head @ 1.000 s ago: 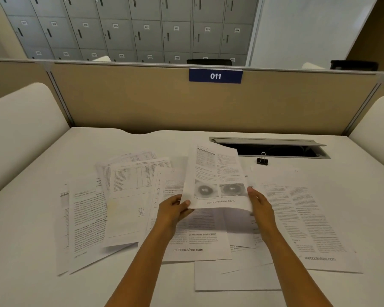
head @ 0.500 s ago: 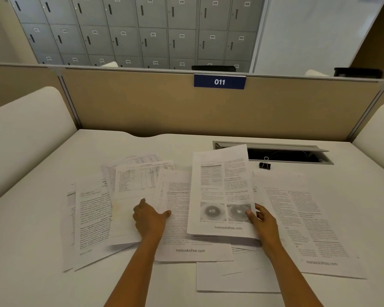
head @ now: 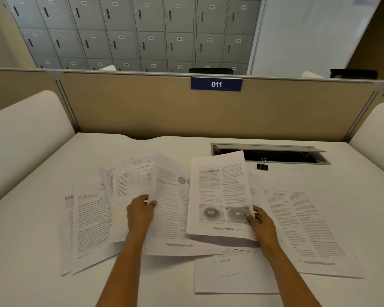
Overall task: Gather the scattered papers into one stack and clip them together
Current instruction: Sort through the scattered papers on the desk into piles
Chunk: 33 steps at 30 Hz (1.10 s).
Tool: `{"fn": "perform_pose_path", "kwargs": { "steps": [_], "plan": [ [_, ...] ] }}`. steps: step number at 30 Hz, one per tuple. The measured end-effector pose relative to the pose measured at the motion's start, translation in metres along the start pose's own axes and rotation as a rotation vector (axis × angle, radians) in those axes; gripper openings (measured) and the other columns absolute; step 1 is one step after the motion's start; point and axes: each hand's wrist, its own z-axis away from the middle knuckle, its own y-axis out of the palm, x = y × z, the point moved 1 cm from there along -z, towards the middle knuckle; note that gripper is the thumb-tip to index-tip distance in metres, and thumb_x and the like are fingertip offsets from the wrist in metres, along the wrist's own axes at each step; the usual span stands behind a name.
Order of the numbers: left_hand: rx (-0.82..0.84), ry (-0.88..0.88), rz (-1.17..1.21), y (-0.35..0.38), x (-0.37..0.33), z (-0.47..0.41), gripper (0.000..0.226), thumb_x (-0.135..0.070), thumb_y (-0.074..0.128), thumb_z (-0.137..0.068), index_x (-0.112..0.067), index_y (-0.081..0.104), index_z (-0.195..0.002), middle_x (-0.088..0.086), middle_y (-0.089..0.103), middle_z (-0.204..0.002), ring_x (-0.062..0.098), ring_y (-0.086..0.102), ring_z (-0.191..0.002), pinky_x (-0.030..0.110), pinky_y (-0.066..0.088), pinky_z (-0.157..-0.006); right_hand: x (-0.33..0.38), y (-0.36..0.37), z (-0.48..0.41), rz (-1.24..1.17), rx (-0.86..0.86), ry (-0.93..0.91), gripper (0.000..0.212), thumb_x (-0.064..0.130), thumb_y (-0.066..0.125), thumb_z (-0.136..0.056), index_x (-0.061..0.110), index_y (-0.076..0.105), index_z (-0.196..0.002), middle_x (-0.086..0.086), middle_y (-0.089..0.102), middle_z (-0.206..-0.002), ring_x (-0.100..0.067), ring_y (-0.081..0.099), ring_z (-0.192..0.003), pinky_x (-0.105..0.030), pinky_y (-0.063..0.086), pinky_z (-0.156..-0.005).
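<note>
While the left hand (head: 140, 214) and the right hand (head: 261, 223) each pinch one sheet, the other papers (head: 91, 224) lie scattered on the white worktop (head: 353, 187).
The right hand holds the page with two eye pictures (head: 220, 191) by its lower right edge, thumb on top, and this page is raised over the middle sheets. The left hand grips the left edge of a text page (head: 169, 209), which is lifted and lies partly under the eye page. The black binder clip (head: 262, 166) stands behind the papers, just in front of the cable slot (head: 275, 155).
</note>
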Motion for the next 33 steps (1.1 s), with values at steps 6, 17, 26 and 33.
{"fn": "perform_pose_path", "kwargs": {
  "steps": [6, 17, 26, 33],
  "plan": [
    [-0.275, 0.072, 0.015, -0.079, -0.025, -0.003, 0.033, -0.018, 0.048, -0.096, -0.001, 0.059, -0.121, 0.024, 0.063, -0.117, 0.037, 0.057, -0.106, 0.037, 0.042, -0.089, 0.003, -0.001, 0.000, -0.051, 0.062, 0.023, 0.035, 0.020, 0.059, -0.091, 0.014, 0.056, -0.126, -0.008, 0.063, -0.121, -0.014, 0.060, -0.096, -0.016, 0.047, -0.071],
    [-0.038, 0.081, 0.339, -0.060, -0.042, -0.015, 0.034, -0.019, 0.054, -0.092, -0.005, 0.058, -0.122, 0.004, 0.060, -0.113, 0.020, 0.055, -0.097, 0.031, 0.041, -0.086, 0.015, 0.015, 0.014, -0.108, 0.267, 0.032, 0.025, 0.023, 0.057, -0.093, 0.026, 0.058, -0.118, 0.001, 0.070, -0.110, -0.013, 0.069, -0.093, -0.019, 0.055, -0.070],
    [0.230, -0.088, 0.142, 0.040, 0.000, -0.001, 0.036, -0.011, 0.052, -0.092, -0.004, 0.054, -0.127, 0.015, 0.058, -0.128, 0.030, 0.055, -0.116, 0.036, 0.042, -0.100, 0.017, 0.023, 0.021, -0.153, 0.320, 0.139, 0.032, 0.027, 0.059, -0.092, 0.026, 0.057, -0.123, 0.006, 0.069, -0.112, -0.008, 0.067, -0.097, -0.025, 0.058, -0.073],
    [0.200, 0.010, -0.113, 0.062, 0.001, 0.019, 0.052, -0.020, 0.047, -0.095, -0.006, 0.032, -0.143, 0.020, 0.035, -0.144, 0.032, 0.034, -0.133, 0.041, 0.029, -0.111, 0.024, 0.026, 0.026, -0.169, 0.282, 0.112, 0.030, 0.036, 0.038, -0.100, 0.033, 0.049, -0.127, 0.004, 0.055, -0.132, -0.021, 0.055, -0.118, -0.047, 0.044, -0.103]
  ]
}}
